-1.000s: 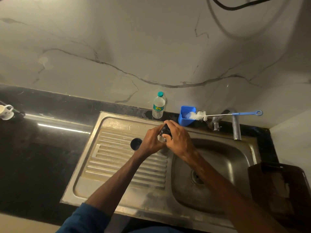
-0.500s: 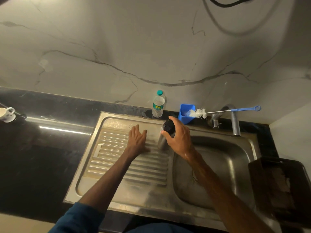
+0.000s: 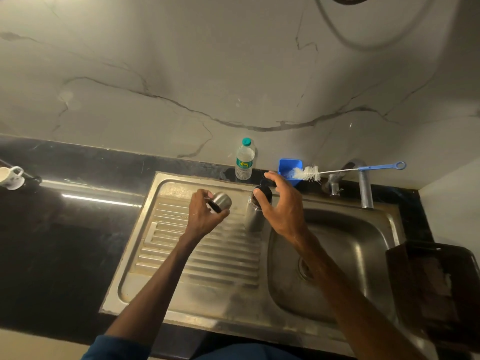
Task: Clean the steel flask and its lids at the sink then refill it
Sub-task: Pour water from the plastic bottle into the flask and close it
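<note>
Plainly, the steel flask (image 3: 253,216) is the worry. It stands upright on the ribbed drainboard (image 3: 202,255), directly beneath the right hand's grip and close to the edge of the sink basin (image 3: 363,255). The right hand (image 3: 285,211) pinches the black inner lid (image 3: 263,194) on the flask's neck between thumb and forefinger. Nothing steadies the body, so I judge a hard twist could spin the flask or tip it into the basin. The left hand (image 3: 205,216), off to the left of that grip, is curled round the steel outer cap (image 3: 220,202), which is tilted on its side. If the fingers are slippery, it could drop and clatter.

Counted: one flask, two lids, two hands. Beyond the right grip, on the dark desk (image 3: 78,229), are one water bottle (image 3: 244,159), one blue tub (image 3: 284,165), one bottle brush (image 3: 309,174) and one tap (image 3: 365,188). Far left of both grips sits one mug (image 3: 11,178).
</note>
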The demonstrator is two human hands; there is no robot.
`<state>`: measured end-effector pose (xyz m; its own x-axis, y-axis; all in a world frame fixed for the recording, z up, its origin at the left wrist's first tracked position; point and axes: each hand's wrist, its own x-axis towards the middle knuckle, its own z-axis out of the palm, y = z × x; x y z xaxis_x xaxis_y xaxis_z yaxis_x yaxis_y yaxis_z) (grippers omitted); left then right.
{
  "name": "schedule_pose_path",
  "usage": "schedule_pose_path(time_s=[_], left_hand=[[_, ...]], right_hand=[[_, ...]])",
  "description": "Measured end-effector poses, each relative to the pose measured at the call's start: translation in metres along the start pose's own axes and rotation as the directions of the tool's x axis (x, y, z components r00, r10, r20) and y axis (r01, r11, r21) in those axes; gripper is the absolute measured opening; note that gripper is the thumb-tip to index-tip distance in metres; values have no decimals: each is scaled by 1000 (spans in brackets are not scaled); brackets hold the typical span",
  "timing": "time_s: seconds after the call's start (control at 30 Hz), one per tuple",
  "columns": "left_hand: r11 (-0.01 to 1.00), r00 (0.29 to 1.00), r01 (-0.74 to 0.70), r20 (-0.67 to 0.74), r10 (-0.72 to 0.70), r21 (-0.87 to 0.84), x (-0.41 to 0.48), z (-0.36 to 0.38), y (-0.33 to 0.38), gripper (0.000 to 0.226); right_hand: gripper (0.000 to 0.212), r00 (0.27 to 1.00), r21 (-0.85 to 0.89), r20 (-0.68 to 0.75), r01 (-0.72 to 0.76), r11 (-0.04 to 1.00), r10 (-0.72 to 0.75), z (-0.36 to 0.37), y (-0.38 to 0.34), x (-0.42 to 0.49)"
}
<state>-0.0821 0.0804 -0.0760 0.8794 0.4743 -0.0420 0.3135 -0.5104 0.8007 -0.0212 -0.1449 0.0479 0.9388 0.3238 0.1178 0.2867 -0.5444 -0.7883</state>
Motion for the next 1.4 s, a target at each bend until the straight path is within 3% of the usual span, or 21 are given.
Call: schedule_pose_path(time_s=[0.1, 0.2, 0.33, 0.47, 0.53, 0.63, 0.77, 0.93, 1.07, 1.3, 1.4], left_hand=[[970, 997, -44, -72, 27, -237, 1, -16, 38, 58], [915, 985, -171, -88, 149, -365, -3, -32, 84, 57], [818, 942, -330, -112, 315, -471, -10, -40, 138, 51], [765, 917, -369, -73, 392, -527, -11, -33, 160, 55], [802, 920, -336, 10, 392, -493, -7, -25, 152, 72], [918, 914, -251, 237, 330, -308, -1, -10, 127, 97], [975, 869, -183, 443, 220, -126, 3, 17, 97, 101], [975, 873, -156, 440, 210, -155, 8, 34, 78, 83], [969, 864, -180, 444, 237, -167, 13, 33, 76, 80], [975, 860, -154, 464, 213, -163, 18, 35, 71, 74], [971, 863, -167, 451, 229, -172, 18, 36, 71, 71]], right_hand=[[45, 998, 38, -46, 55, 998, -54, -8, -17, 8], [50, 999, 98, -18, 52, 994, -50, -19, -38, 19], [70, 978, 161, 207, -28, 987, -6, -34, -59, 36], [68, 977, 110, 205, 30, 994, -52, -54, -62, 45], [70, 979, 28, 190, 65, 997, -69, -65, -55, 46], [69, 966, -34, 252, 64, 997, -53, -71, -41, 42], [74, 944, -139, 328, 75, 987, -26, -53, -24, 34], [73, 933, -266, 361, 107, 958, -4, -27, -11, 32], [69, 907, -339, 420, 120, 933, 36, -12, 0, 34], [72, 845, -512, 533, 292, 808, 32, -2, -6, 46], [72, 856, -586, 512, 294, 755, 63, 2, -9, 49]])
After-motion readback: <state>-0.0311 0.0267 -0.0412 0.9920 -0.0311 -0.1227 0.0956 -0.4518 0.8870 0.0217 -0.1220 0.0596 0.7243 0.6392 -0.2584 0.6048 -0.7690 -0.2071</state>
